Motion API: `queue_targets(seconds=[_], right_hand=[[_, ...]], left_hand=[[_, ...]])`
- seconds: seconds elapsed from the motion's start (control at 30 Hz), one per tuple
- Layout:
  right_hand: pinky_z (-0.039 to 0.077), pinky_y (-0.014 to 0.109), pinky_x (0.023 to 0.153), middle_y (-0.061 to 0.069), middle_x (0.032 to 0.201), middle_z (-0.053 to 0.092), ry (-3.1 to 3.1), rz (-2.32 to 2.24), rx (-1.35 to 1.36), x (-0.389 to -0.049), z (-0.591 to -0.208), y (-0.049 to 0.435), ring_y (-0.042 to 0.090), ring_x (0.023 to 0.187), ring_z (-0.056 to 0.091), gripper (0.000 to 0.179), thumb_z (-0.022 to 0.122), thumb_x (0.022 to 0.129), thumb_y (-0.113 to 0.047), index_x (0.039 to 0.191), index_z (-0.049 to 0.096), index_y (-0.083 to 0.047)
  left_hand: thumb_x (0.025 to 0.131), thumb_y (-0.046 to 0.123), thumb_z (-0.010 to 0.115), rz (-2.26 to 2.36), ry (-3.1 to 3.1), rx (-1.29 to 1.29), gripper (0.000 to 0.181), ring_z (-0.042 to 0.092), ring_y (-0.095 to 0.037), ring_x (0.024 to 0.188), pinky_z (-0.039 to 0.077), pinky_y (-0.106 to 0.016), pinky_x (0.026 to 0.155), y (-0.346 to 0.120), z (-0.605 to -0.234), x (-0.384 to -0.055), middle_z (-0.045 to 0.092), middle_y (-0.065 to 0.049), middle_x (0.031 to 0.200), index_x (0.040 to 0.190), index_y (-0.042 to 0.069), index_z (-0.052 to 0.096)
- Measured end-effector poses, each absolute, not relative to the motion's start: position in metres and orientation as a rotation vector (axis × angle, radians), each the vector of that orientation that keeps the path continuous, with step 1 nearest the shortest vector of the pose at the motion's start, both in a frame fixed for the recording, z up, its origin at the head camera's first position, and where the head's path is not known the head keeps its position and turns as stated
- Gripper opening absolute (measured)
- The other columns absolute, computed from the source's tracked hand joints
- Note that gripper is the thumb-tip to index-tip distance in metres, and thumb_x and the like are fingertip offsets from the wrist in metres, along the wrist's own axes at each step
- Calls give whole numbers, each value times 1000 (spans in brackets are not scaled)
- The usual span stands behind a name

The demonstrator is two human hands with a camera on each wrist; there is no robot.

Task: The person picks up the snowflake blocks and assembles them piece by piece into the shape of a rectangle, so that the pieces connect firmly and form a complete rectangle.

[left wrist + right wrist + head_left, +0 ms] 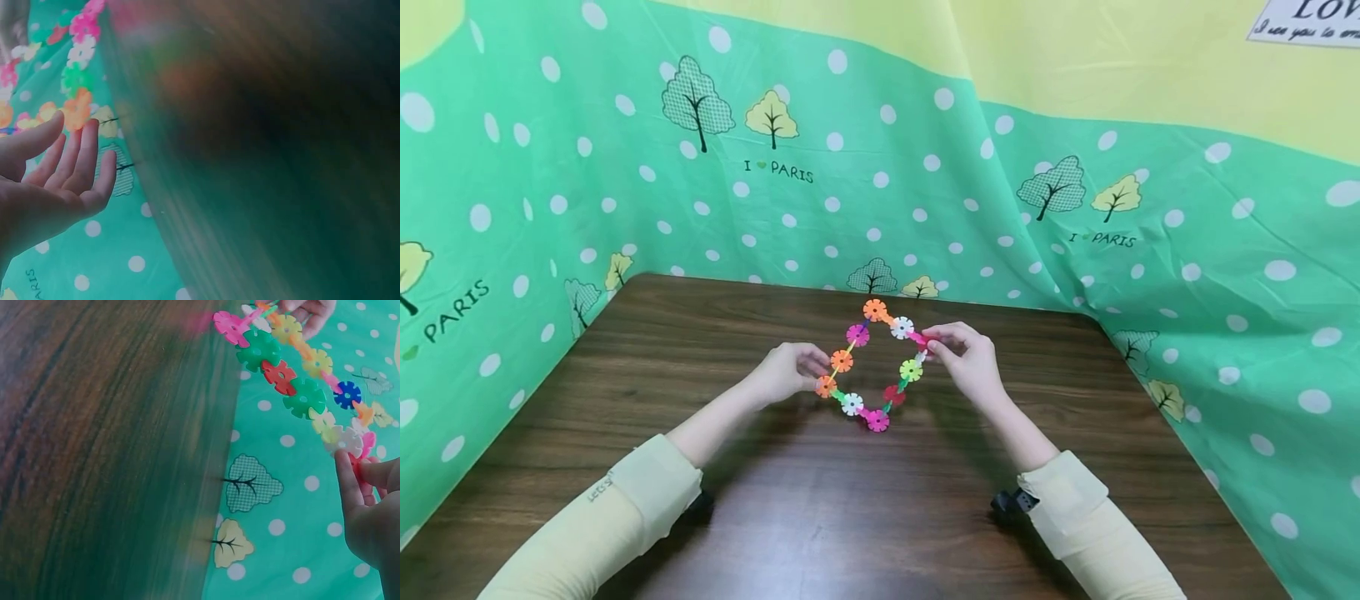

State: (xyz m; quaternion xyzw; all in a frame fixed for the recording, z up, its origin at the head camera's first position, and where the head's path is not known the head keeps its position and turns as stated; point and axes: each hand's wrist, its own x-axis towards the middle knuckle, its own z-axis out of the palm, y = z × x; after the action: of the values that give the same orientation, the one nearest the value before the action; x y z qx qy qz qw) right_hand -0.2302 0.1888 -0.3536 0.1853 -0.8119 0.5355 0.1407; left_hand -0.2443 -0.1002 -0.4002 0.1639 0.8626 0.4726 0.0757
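Note:
A closed ring of interlocking plastic flower discs (852,405), in orange, white, pink, green, red and purple, is held up over the table in the head view. At its left side, my left hand (784,372) pinches the ring by the orange discs, thumb in front and fingers behind. My right hand (967,360) pinches a red disc on the opposite side between thumb and fingers. The right wrist view shows that grip close, with the right hand (372,509) beside a white disc (345,442). In the left wrist view, the left hand (59,169) has gently bent fingers at an orange disc (78,110).
A dark wood-grain table (850,517) lies under both hands. Green and yellow cloth (880,208) printed with dots and trees hangs around its back and sides. Dark devices show at both cuffs, one at the right cuff (1015,504).

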Motion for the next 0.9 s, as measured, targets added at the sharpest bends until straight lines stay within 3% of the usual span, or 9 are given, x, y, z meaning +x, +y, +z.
queue_targets(seconds=[0.23,0.43,0.5,0.77,0.9], right_hand=[[56,41,69,25,96,65,-2328,1563,560,-231,-358,191,45,79,64,19,66,83,6,101,66,10],[53,21,72,11,94,70,-2373,1389,579,-247,-378,205,18,85,67,18,72,82,-5,99,72,-4],[51,22,73,4,92,71,-2404,1298,593,-249,-381,209,10,86,64,18,75,80,-8,98,73,-10],[52,27,75,-7,89,70,-2478,1091,771,-248,-384,221,8,83,64,26,82,71,-11,95,74,-16],[51,36,82,-8,88,69,-2530,1005,833,-250,-385,225,8,84,64,28,83,70,-14,96,73,-16]], left_hand=[[75,-1,76,1327,2682,529,19,62,-15,79,50,-31,70,-101,-406,-243,68,-4,81,91,6,68],[75,-2,74,1333,2670,573,17,61,-14,75,49,-28,66,-104,-409,-245,67,-3,78,90,6,68],[76,-1,74,1318,2670,584,17,62,-14,75,49,-29,67,-106,-410,-246,67,-2,77,89,7,68],[83,-2,67,1363,2612,645,15,64,-13,72,52,-29,67,-115,-405,-256,68,-4,79,96,6,68],[86,0,65,1400,2583,652,15,66,-15,70,54,-37,66,-119,-399,-263,68,-5,83,100,6,67]])
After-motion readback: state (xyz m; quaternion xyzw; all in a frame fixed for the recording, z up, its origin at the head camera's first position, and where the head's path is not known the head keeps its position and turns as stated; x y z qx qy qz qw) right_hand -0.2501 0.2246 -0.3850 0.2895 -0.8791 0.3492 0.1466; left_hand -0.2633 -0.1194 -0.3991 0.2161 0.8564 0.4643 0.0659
